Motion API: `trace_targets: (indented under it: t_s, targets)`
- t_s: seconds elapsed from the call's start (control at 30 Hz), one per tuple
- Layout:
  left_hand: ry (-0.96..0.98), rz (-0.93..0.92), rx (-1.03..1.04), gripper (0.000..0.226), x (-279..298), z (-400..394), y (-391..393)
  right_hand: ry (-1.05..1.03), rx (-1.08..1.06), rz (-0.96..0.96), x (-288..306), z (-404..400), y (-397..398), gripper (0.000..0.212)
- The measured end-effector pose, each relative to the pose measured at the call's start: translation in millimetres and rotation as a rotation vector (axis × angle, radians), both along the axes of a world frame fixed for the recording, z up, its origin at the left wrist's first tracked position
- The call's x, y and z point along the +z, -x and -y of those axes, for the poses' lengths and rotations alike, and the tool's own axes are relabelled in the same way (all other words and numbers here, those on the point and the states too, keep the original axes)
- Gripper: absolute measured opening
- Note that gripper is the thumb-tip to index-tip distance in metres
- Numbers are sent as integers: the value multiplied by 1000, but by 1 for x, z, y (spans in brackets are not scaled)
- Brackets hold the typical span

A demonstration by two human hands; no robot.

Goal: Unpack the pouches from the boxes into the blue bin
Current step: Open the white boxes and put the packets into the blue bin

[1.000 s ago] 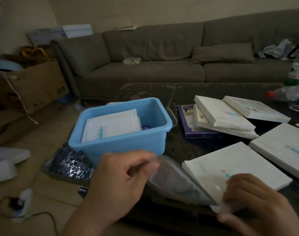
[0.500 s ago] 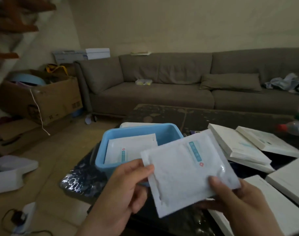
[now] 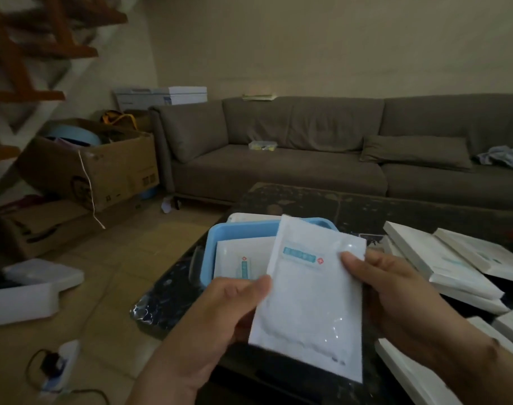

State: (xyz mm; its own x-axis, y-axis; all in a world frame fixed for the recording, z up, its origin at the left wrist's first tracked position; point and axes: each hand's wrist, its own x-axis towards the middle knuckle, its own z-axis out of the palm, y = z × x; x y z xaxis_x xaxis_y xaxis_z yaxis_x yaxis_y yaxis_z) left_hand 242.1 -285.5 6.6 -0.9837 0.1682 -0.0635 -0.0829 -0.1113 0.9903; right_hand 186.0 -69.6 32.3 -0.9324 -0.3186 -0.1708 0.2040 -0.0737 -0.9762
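Both my hands hold one white pouch (image 3: 310,299) upright in front of me, above the table's near edge. My left hand (image 3: 220,314) pinches its left edge with the thumb on the front. My right hand (image 3: 395,290) grips its right edge, thumb on the front near the teal label. Behind the pouch stands the blue bin (image 3: 217,238) on the dark table, with another white pouch (image 3: 240,258) lying inside it. Several flat white boxes (image 3: 442,258) lie stacked on the table to the right.
The dark coffee table (image 3: 351,206) carries the bin and boxes. A grey sofa (image 3: 307,159) runs along the back. A cardboard box (image 3: 94,168) and a white box (image 3: 30,287) sit on the floor at left, with a power strip (image 3: 59,366) near my left arm.
The pouch came out of the near box a second ago and was raised. Since half a second ago it has turned from tilted to nearly upright, and the view has tipped up.
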Motion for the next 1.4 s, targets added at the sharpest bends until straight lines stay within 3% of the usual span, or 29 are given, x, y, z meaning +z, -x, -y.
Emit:
trace_targets:
  t_s: [0.13, 0.27, 0.37, 0.47, 0.57, 0.77, 0.93, 1.03, 1.1, 1.27, 1.4]
  targets:
    - [-69, 47, 321, 38, 5, -12, 9, -55, 91, -19, 5, 12, 6, 37]
    - [-264, 32, 591, 25, 7, -21, 21, 42, 135, 47, 0, 14, 2, 27]
    - [-298, 7, 620, 15, 11, -24, 22, -12, 108, 23, -5, 15, 2, 32]
    - [-341, -83, 644, 12, 17, -15, 23, -61, 21, -74, 3, 16, 17, 23]
    - [-189, -171, 710, 15, 23, 3, 32, -138, -36, -199, 20, 24, 44, 23]
    - [4, -78, 640, 8, 25, 32, 43, -294, 4, -264, 35, 43, 90, 23]
    - [201, -83, 513, 42, 17, 53, 43, -390, 29, -237, 22, 47, 105, 22]
    - [365, -147, 649, 33, 16, 54, 43, -478, 73, -219, 18, 44, 107, 22]
    - [368, -175, 711, 27, 15, 53, 43, -547, 139, -177, 16, 46, 108, 24]
    - [491, -255, 721, 22, 8, 47, 50, -627, 186, -152, 9, 63, 109, 29]
    - [713, -316, 650, 25, 1, 39, 53, -819, 173, -348, 9, 74, 105, 29]
